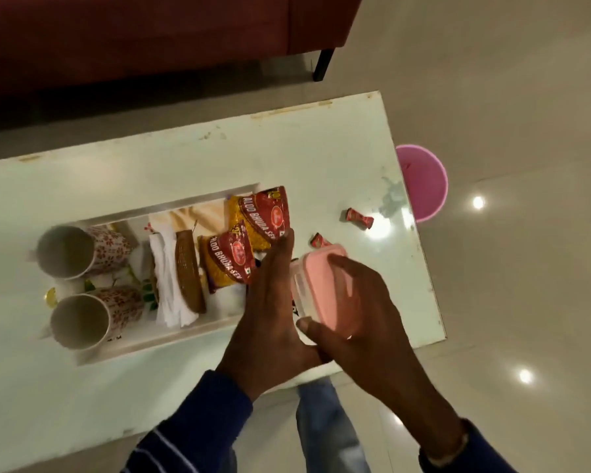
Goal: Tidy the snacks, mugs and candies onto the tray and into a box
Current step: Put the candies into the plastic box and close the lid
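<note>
A white tray [157, 339] on the table holds two floral mugs [82, 250] [96, 315] at its left, a brown biscuit pack [189, 271], white napkins and two red-and-yellow snack packets [260, 216] [227, 259]. Just right of the tray stands a small box with a pink lid [321, 285]. My right hand [362, 308] wraps over the lid, thumb at its near end. My left hand [270, 302] lies with straight fingers against the box's left side, fingertips by the snack packets. Two red candies [359, 218] [319, 240] lie loose on the table beyond the box.
The pale glass table [321, 158] ends close to the right of the box. A pink bucket [423, 182] stands on the floor past that edge. A dark red sofa [133, 39] runs along the far side. My jeans leg shows below the near edge.
</note>
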Demonstrator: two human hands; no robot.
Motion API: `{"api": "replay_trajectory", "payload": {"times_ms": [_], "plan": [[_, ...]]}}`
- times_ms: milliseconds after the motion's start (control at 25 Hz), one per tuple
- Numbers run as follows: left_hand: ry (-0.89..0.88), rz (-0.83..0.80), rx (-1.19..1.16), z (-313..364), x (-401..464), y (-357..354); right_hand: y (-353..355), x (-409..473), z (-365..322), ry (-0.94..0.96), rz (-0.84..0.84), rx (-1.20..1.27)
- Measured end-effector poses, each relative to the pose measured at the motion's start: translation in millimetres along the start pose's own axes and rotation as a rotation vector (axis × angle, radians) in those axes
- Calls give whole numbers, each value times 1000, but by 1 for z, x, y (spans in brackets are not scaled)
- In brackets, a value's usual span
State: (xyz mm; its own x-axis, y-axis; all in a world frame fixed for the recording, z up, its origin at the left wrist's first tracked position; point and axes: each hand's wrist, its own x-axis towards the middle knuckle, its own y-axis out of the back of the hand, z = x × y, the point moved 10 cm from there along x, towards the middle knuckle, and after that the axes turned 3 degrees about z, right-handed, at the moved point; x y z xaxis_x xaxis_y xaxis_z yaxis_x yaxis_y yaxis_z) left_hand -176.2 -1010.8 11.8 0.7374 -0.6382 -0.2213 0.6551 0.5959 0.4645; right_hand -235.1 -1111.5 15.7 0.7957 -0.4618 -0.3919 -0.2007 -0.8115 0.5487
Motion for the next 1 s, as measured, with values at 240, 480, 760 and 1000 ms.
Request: {"api": "replay_trajectory", "payload": {"times_ms": [240, 480, 760, 1000], "plan": [[151, -36, -208, -26, -41, -29, -11, -50, 7, -14, 7, 30], [160, -35, -121, -40, -50, -25, 20, -38, 19, -115, -107, 234], [163, 8, -98, -47, -61, -29, 53, 11, 130, -466, 191, 441], [164, 56, -34, -54, -59, -26, 35, 52, 195, -574, 147, 329]]}}
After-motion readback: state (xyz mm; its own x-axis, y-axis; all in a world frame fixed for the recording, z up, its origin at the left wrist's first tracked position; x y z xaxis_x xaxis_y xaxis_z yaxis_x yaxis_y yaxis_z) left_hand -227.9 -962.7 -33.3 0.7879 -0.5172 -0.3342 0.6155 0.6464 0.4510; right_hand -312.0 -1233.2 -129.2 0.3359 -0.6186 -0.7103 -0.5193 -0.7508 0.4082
